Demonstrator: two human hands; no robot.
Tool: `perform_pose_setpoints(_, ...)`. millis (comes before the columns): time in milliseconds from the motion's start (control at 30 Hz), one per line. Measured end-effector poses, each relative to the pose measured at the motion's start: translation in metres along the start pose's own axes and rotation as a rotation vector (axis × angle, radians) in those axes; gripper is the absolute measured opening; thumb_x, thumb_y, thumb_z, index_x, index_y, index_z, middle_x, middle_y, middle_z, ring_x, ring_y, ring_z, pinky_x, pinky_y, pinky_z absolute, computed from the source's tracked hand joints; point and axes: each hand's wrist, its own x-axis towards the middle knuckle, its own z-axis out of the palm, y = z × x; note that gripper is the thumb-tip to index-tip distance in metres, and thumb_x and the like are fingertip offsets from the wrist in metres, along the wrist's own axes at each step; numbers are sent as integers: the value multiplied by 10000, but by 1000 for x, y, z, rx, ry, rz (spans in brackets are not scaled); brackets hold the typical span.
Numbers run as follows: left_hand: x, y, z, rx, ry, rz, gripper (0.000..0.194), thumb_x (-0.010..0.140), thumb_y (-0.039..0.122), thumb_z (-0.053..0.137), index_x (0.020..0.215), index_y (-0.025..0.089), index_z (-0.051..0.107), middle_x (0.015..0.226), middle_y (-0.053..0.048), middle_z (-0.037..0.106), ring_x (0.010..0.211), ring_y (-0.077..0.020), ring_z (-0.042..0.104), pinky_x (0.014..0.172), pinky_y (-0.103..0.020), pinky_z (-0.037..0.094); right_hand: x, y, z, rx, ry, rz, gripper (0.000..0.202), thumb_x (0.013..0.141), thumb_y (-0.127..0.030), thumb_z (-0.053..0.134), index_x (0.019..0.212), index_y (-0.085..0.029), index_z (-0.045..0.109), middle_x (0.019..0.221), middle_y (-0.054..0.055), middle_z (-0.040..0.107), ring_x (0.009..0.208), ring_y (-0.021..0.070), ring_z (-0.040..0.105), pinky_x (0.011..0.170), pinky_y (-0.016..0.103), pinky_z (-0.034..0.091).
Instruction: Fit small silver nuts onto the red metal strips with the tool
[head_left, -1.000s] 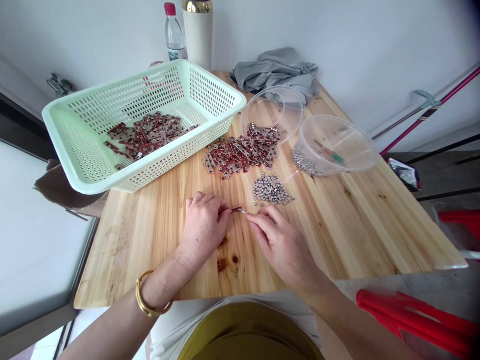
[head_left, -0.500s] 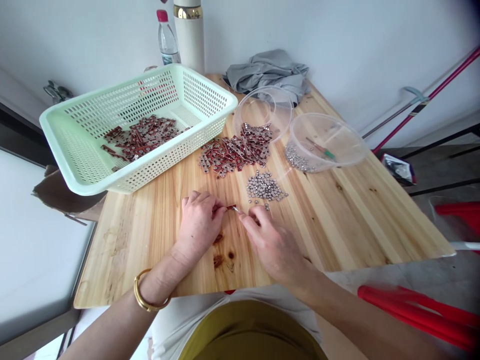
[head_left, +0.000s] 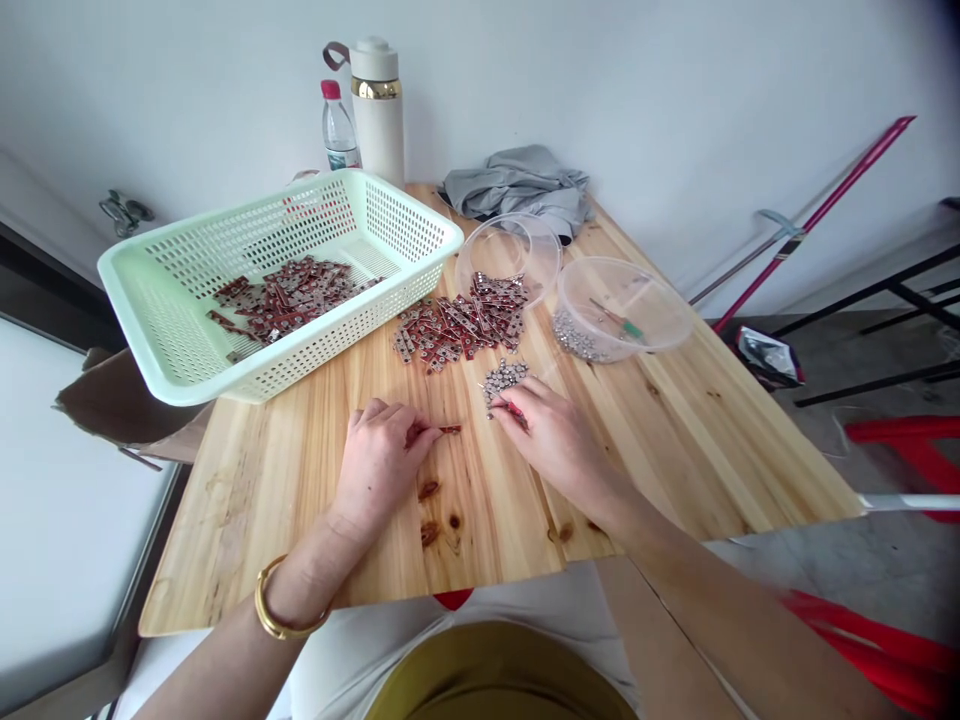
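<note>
My left hand (head_left: 386,450) rests on the wooden table, thumb and fingers pinching a short reddish-brown strip with metal bits (head_left: 450,430). The strip's free end points right. My right hand (head_left: 551,425) is closed at the near edge of a pile of small round metal pieces (head_left: 504,376). Inside its fingers shows a slim tool with a red part (head_left: 516,411); most of the tool is hidden, so its exact kind is unclear. Beyond the hands lies a heap of similar reddish-brown strips (head_left: 457,325).
A pale green perforated basket (head_left: 262,372) with more strips stands at the left. To the right are a clear round tub (head_left: 660,335) holding metal pieces and a green-handled tool, and a clear lid (head_left: 551,255). Behind sit a grey cloth (head_left: 517,185), bottle (head_left: 340,130) and flask (head_left: 379,130).
My right hand has left the strip's end and moved up and right to the metal pieces. My left hand still holds the strip. The camera view has tilted up slightly.
</note>
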Motion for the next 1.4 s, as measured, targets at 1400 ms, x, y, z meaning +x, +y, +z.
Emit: perform_pose_setpoints(1400,1,9,0,54,0,-91,180,888,241,573,729,205,650,711,-37,684,798,-244,592,738,-374,371,-23,-42,17,222,20,-77,287,1016,-241,362,1241,-213,537,1036,92,614,919,197,634,800,345,522)
